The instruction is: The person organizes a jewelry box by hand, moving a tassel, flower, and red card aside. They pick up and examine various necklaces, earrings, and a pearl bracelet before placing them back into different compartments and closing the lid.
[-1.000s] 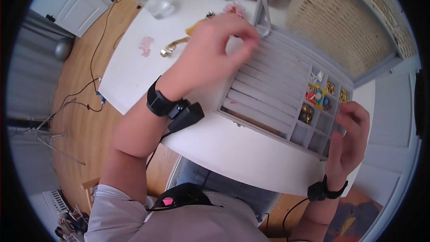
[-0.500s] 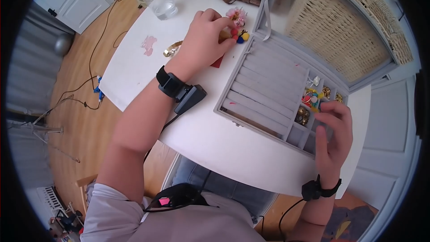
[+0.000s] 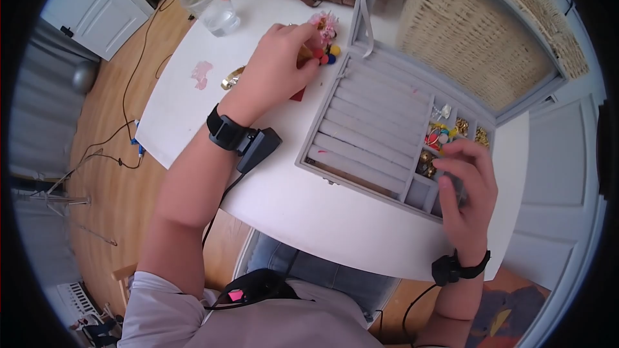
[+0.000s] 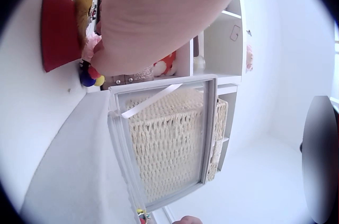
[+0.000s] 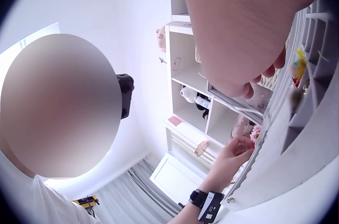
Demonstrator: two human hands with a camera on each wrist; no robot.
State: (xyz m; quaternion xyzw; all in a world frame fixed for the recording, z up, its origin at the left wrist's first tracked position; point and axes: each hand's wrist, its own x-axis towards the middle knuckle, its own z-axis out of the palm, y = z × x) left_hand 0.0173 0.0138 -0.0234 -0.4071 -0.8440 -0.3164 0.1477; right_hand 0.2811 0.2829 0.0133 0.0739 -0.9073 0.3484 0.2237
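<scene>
The left hand [image 3: 274,67] is positioned over the white table [image 3: 264,187], its fingers bent beside the pompoms [image 3: 331,54] and pink flower [image 3: 324,24]; whether anything is pinched cannot be determined. The pompoms are located just beside the open jewellery box [image 3: 371,119]. The right hand [image 3: 471,187] is held above its compartments, fingers loosely bent and spread, near colourful trinkets [image 3: 438,135] and brass-coloured pieces [image 3: 426,163].

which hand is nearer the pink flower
Left: the left hand has its fingers right beside the pink flower; the right hand is across the jewelry box, by its small compartments.
</scene>
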